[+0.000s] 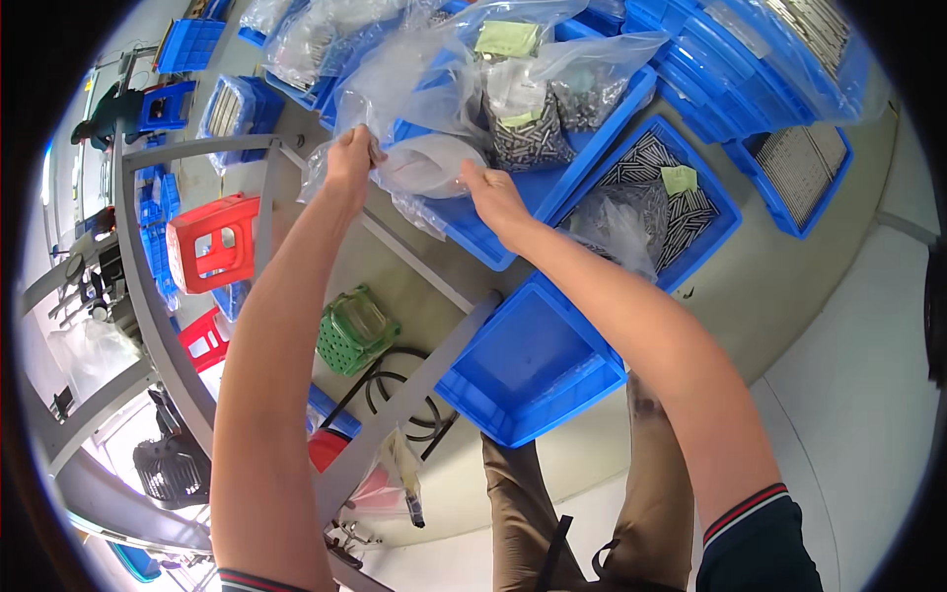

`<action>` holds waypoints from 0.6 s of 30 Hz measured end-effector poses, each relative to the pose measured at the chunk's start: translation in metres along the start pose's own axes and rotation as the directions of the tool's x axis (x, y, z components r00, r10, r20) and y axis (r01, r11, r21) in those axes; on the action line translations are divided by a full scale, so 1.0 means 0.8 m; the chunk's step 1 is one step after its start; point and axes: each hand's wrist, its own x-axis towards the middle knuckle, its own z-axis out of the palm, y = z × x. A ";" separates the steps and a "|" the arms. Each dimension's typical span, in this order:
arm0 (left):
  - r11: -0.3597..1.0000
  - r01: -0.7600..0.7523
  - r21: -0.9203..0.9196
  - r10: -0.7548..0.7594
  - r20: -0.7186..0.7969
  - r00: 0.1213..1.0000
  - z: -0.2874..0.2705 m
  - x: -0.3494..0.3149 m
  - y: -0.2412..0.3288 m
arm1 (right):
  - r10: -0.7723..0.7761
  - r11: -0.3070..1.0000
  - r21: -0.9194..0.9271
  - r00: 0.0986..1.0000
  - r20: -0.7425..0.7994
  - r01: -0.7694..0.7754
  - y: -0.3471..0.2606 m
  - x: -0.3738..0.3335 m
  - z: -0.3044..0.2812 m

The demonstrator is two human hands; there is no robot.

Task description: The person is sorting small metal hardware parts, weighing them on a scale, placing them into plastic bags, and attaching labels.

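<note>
My left hand (350, 166) and my right hand (495, 200) hold a clear plastic bag (424, 166) by opposite sides of its round, wide mouth. Both hands have their fingers closed on the plastic. The bag hangs over a blue bin (552, 200). In that bin, beyond my right hand, lies a clear bag of small metal pins (528, 138) with a yellow-green label (507, 39). Close to my right forearm stands another blue bin (725, 202) with loose metal pins (651, 158) and a crumpled clear bag (621, 217). What the held bag contains, I cannot tell.
A blue bin with a bare bottom (533, 345) stands before my legs. Stacked blue bins (691, 69) and a bin of metal rods (799, 173) are at the far right. Left are a grey metal frame (414, 395), a red stool (212, 242) and a green stool (357, 329).
</note>
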 end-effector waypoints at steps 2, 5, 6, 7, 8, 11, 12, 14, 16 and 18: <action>0.998 0.008 -0.062 -0.013 -0.073 0.997 -0.030 0.025 -0.018 | -0.007 1.000 0.030 0.999 0.038 0.006 -0.016 -0.002 0.024; 0.990 0.066 -0.125 -0.083 -0.131 0.988 -0.024 0.035 -0.022 | -0.024 0.908 -0.420 0.999 -0.046 0.003 -0.014 0.007 0.039; 0.987 0.119 -0.106 -0.133 -0.132 0.982 -0.012 0.031 -0.017 | -0.024 0.902 -0.431 0.998 -0.053 -0.001 -0.005 0.009 0.040; 0.988 0.111 -0.108 -0.125 -0.136 0.983 -0.012 0.030 -0.013 | 0.023 0.937 -0.345 0.996 -0.088 -0.052 -0.001 0.010 0.050; 0.986 0.135 -0.098 -0.147 -0.124 0.981 -0.008 0.029 -0.013 | 0.076 0.960 -0.259 0.989 -0.125 -0.107 0.005 0.011 0.055; 0.984 0.137 -0.109 -0.150 -0.114 0.982 -0.019 0.035 -0.011 | 0.029 0.974 -0.224 0.999 -0.016 -0.032 -0.008 0.017 0.071; 0.985 0.116 -0.132 -0.131 -0.114 0.985 -0.030 0.039 -0.012 | 0.071 0.973 -0.227 0.994 0.080 -0.051 -0.016 0.015 0.074; 0.986 0.119 -0.114 -0.126 -0.054 0.991 -0.031 0.037 -0.011 | 0.040 0.974 -0.223 0.999 0.014 -0.036 -0.011 0.010 0.073; 0.986 0.074 -0.152 -0.084 -0.059 0.995 -0.026 0.022 -0.017 | 0.049 0.993 -0.106 0.999 -0.007 -0.049 -0.009 -0.001 0.066; 0.983 0.056 -0.176 -0.067 -0.056 0.996 -0.031 0.008 -0.014 | 0.059 0.992 0.105 0.997 0.058 -0.065 -0.010 -0.016 0.039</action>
